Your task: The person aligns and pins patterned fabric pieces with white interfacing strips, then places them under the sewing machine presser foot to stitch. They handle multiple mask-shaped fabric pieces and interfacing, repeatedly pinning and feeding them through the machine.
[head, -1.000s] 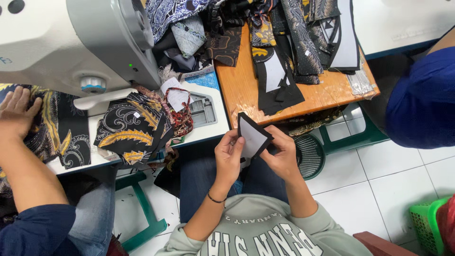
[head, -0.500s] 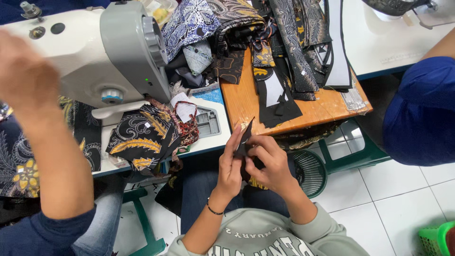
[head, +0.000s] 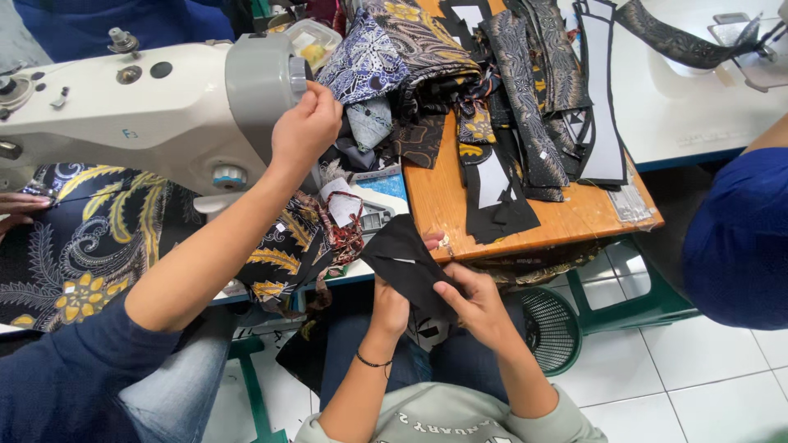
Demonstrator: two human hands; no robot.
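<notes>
Both hands grip a black fabric piece (head: 408, 264) just off the wooden table's (head: 443, 205) near edge.
Left hand (head: 389, 305) is closed on the fabric's lower part from beneath; right hand (head: 476, 299) pinches its side, fingers curled. The fabric's long axis slants from lower right up to upper left, its pointed end aimed toward the sewing machine (head: 148, 115), where a co-worker's hand (head: 305, 127) grips the handwheel.

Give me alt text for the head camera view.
Two hands, left hand and right hand, hold a black fabric piece over the lap. Beside them, a co-worker's hand touches a white sewing machine near piled patterned fabrics.
</notes>
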